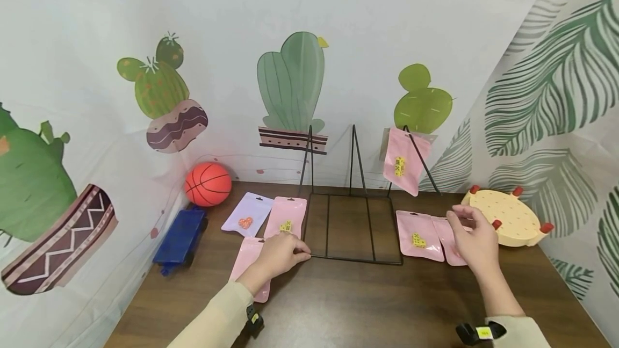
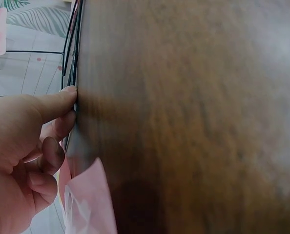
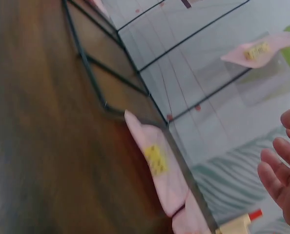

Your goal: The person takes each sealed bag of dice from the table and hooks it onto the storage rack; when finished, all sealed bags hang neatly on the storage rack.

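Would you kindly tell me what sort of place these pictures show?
Probably an indoor tabletop staged as a small display or filming corner: a cactus-printed backdrop stands behind a wooden table, on which sits a black wire rack with a pink pouch hanging from it.

The left forearm [image 1: 215, 313], in its sleeve, slants upward to the right. The left grip [image 1: 279, 254], a bare hand, pinches with thumb [image 2: 58, 103] and forefinger [image 2: 63, 124], while its other fingers curl inward. The right forearm [image 1: 500, 295] leans upward to the left; the right grip [image 1: 476, 236] is raised, its fingers [image 3: 287, 152] loosely bent.
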Tool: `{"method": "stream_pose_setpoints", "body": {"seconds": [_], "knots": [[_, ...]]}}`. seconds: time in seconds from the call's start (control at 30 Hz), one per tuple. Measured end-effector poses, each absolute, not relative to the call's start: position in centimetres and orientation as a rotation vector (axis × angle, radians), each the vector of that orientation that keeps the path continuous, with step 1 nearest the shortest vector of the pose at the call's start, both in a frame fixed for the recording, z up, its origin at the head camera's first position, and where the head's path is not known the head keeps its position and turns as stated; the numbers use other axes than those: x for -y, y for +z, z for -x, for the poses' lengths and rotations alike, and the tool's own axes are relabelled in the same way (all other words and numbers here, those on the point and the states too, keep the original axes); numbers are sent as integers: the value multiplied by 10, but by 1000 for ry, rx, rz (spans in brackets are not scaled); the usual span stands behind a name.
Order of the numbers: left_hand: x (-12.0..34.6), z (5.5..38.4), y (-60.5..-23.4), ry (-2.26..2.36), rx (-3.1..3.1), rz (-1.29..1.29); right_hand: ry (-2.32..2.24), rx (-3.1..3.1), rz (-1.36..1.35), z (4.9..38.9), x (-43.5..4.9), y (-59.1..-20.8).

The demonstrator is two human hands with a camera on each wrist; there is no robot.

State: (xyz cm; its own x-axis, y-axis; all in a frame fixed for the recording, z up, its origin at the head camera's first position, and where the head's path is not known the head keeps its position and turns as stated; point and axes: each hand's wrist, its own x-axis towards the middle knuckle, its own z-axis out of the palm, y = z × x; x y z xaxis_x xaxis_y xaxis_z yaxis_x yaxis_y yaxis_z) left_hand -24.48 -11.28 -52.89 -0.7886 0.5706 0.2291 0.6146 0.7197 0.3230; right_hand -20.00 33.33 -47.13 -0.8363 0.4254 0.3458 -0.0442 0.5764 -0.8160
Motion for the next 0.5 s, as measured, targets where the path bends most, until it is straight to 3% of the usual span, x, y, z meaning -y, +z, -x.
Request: {"method": "stream_pose_setpoints", "body": {"seconds": [0.23, 0.5], "knots": [[113, 244, -529, -598, 2812, 963, 857, 2499, 315, 168, -358, -488], [113, 245, -531, -597, 2809, 962, 782, 2632, 492, 151, -380, -516]]}}
